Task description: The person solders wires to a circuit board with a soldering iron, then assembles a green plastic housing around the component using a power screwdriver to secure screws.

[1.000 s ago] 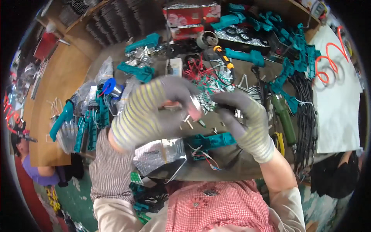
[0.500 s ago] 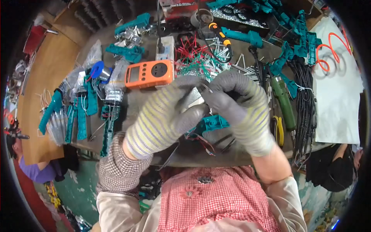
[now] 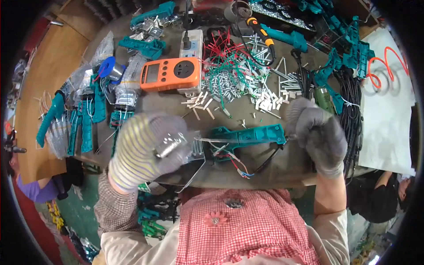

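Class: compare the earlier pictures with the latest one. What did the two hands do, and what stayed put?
The hands, together over the bench before, moved apart: left hand carries a small metal part leftward, right hand went right. The teal housing between them now lies exposed. The orange meter and bench clutter stayed.

My fingers find bare worktop [image 3: 247, 165] only near the teal housing [image 3: 247, 136]; the orange meter [image 3: 171, 73], scattered white sleeves [image 3: 265, 104] and black cables [image 3: 351, 110] crowd beyond.

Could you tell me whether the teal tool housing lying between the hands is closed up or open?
Open: the teal housing lies as a half shell on the bench, with red, white and black wires trailing out toward the person.
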The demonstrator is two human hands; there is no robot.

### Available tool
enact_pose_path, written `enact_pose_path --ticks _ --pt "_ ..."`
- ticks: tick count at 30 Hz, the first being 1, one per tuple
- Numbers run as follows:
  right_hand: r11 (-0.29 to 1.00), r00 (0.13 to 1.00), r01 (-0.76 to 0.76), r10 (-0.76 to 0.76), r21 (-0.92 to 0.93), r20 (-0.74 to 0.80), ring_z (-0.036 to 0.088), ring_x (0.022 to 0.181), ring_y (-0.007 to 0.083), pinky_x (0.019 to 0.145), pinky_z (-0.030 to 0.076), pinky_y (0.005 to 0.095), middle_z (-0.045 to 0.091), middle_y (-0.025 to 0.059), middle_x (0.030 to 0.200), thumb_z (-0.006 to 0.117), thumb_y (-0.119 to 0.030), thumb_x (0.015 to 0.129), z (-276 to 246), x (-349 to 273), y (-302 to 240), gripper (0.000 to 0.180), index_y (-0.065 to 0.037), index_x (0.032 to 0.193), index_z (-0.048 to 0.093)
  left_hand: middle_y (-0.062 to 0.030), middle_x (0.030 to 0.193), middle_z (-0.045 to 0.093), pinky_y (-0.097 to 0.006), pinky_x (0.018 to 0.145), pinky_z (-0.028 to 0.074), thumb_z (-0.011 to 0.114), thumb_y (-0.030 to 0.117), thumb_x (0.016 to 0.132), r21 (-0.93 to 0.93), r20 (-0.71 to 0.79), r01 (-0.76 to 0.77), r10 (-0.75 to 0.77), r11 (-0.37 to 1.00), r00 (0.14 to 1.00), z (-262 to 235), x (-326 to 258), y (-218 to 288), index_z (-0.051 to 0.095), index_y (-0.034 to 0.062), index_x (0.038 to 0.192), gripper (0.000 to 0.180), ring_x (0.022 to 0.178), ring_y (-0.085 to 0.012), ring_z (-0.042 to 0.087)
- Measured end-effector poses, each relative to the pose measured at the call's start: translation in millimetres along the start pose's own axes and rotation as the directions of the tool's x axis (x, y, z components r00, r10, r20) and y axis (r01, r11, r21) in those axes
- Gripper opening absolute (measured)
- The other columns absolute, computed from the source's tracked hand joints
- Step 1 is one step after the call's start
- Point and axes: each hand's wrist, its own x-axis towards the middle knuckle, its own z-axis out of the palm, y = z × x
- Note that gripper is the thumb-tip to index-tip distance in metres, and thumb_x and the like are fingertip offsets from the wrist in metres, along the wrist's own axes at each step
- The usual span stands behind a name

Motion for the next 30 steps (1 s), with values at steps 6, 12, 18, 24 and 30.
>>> enact_pose_path --ticks 6,12,18,24,30 --pt "0.654 0.993 -0.072 0.116 0.753 -0.006 0.065 0.091 0.0214 0.077 0.05 0.0366 0.07 0.0113 0.092 0.082 -0.025 0.094 23.1 -18.6 -14.4 0.026 -0.004 0.085 0.069 -0.0112 0.095 0.073 -0.047 0.077 0.056 0.088 0.027 0.076 0.084 -0.108 -0.089 0.098 0.993 0.989 0.3 -5.1 -0.7 0.075 0.0142 0.111 0.039 0.084 -0.0355 0.071" --pt "0.529 0.958 -0.062 -0.206 -0.847 -0.199 0.068 0.083 0.0281 0.075 0.054 0.0409 0.072 0.0076 0.094 0.083 -0.018 0.091 -7.2 -3.9 -20.2 0.016 -0.012 0.106 0.081 -0.0137 0.101 0.073 -0.045 0.08 0.059 0.079 0.015 0.079 0.432 0.238 0.068 -0.187 0.899 0.953 5.4 -5.8 12.5 0.071 0.0102 0.111 0.033 0.085 -0.0354 0.072" --pt "0.897 0.851 -0.018 0.246 0.443 -0.464 0.071 0.102 0.0157 0.098 0.056 0.0339 0.078 0.0071 0.107 0.072 -0.032 0.109 91.5 15.5 -27.1 0.042 0.002 0.134 0.074 -0.0117 0.093 0.077 -0.042 0.078 0.061 0.079 0.022 0.083 -0.052 0.195 0.25 -0.236 0.967 0.952 45.8 40.3 72.7 0.069 0.0049 0.118 0.041 0.084 -0.0343 0.078" --pt "0.855 0.863 -0.343 0.45 0.389 -0.228 0.069 0.085 0.0145 0.071 0.052 0.0349 0.078 0.0043 0.096 0.073 -0.039 0.106 60.5 14.8 -29.1 0.047 -0.002 0.135 0.073 -0.0078 0.085 0.077 -0.03 0.064 0.053 0.084 0.03 0.086 -0.348 -0.07 0.166 -0.202 0.922 0.977 27.1 53.8 66.0 0.069 0.0005 0.136 0.06 0.064 -0.0146 0.064" --pt "0.984 0.95 -0.177 0.173 0.007 -0.261 0.074 0.076 0.0252 0.069 0.052 0.0353 0.08 0.0125 0.097 0.082 -0.034 0.09 54.9 9.4 -20.6 0.045 -0.006 0.125 0.08 -0.0063 0.071 0.068 -0.028 0.056 0.049 0.06 0.046 0.108 -0.748 -0.191 -0.025 -0.179 0.663 0.965 46.0 42.9 52.9 0.071 -0.0024 0.133 0.055 0.059 -0.0123 0.06"
